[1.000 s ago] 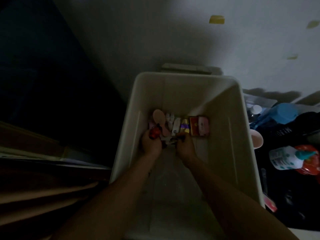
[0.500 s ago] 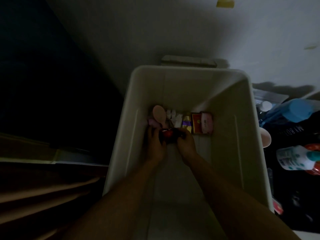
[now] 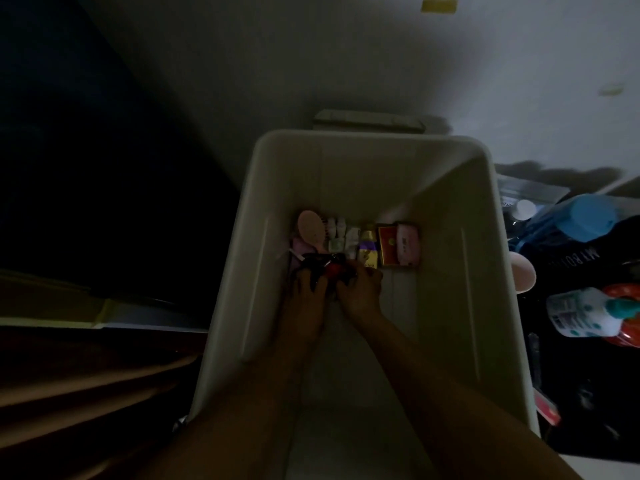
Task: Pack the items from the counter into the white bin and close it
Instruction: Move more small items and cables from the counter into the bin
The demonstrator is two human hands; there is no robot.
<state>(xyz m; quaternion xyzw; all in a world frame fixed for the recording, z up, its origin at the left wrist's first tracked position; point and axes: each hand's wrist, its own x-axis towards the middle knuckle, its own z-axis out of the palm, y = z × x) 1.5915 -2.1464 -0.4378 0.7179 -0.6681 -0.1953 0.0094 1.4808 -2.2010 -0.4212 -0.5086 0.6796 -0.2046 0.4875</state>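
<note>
White plastic bin (image 3: 450, 278), open at the top and seen from above. Both forearms reach down into it from the near edge. The left hand (image 3: 306, 292) and the right hand (image 3: 362, 289) lie side by side on the bin floor towards its far end, almost touching. Between them they grip a dark bundle with a red part (image 3: 330, 270), their fingers curled onto it; in the dim light the exact lie of each finger cannot be made out.

A row of packed items runs along the foot of the far wall, just beyond the hands. From the far left corner towards the right these are:
- a pink hairbrush (image 3: 310, 230), head towards the far wall;
- a cluster of small white bottles (image 3: 337, 233);
- a yellow-and-purple bottle (image 3: 367, 249);
- a red box (image 3: 388, 245);
- a pink packet (image 3: 408, 245), touching the box.

The near half of the floor shows only the forearms. A flat grey piece (image 3: 369, 120) lies just beyond the far rim.

To the right of the bin, the dark counter (image 3: 588, 393) carries a blue-capped bottle (image 3: 588, 216) towards its far edge. A pink round object (image 3: 523, 277) sits just beside the bin's right rim. A white bottle with a teal cap (image 3: 585, 311) lies on its side at the right edge.
</note>
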